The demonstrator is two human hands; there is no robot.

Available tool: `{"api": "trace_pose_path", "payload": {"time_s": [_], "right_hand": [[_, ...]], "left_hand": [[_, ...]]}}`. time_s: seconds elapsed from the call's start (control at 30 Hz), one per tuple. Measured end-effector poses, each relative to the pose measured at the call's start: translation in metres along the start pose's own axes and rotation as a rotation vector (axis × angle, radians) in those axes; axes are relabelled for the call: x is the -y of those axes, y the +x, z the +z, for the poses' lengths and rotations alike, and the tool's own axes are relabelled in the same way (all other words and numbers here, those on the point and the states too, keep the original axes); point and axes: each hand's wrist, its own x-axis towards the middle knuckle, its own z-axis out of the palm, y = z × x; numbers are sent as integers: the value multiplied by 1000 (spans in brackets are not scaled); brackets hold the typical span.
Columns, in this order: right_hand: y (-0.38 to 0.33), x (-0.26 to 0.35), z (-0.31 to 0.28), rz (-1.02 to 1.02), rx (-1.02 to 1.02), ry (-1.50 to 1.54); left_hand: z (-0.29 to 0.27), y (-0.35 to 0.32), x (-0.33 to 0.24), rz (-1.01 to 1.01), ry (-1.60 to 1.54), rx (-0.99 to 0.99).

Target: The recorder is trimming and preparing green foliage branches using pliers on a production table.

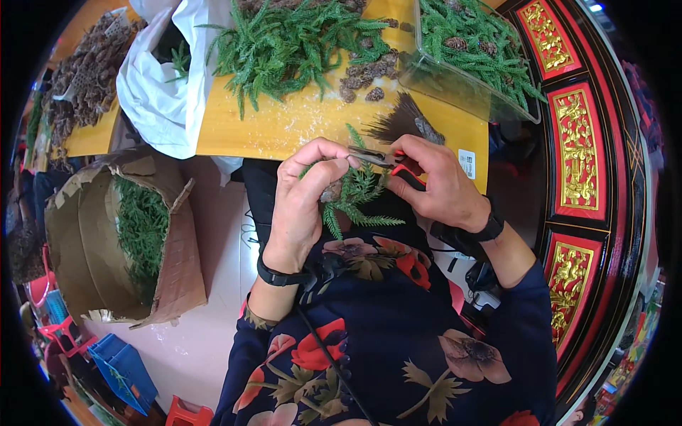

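Over the near edge of the yellow table (249, 135), my left hand (298, 192) pinches a green artificial pine sprig (359, 190). Its needled branches hang below my fingers, and a brownish piece shows partly behind the thumb. My right hand (444, 181) is closed round the red-and-black handles of a pair of pliers (373, 156). The metal jaws point left and reach my left fingertips, just above the sprig. Whether they grip a wire there is too small to tell. Beyond my right hand lies a dark bristle brush (405, 122).
Green sprigs (284, 53) and brown pine cones (369, 71) cover the far table. A clear bin (455, 94) of greenery stands at the right. At the left are a white bag (160, 106), dried brown stems (89, 78), a cardboard box (85, 241) and a blue crate (124, 369). Carved panels (577, 150) line the right.
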Motion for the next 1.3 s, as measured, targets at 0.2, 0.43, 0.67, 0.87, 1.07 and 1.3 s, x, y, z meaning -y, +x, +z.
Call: {"api": "trace_pose_path", "payload": {"time_s": [0.2,0.43,0.67,0.87,1.07,1.3], "right_hand": [[2,-1,3,-50,-15,57],[1,4,-2,114,100,83],[6,9,-11,239,185,45],[1,10,-4,196,130,112],[-1,8,-4,154,91,91],[0,8,-5,186,129,64]], "left_hand": [[-5,-2,0,-49,40,32],[0,-3,-3,13,235,-60],[-1,0,4,90,355,-76],[-2,2,3,-48,40,-46],[0,0,2,-55,32,-51],[3,-1,3,-14,87,-38]]}}
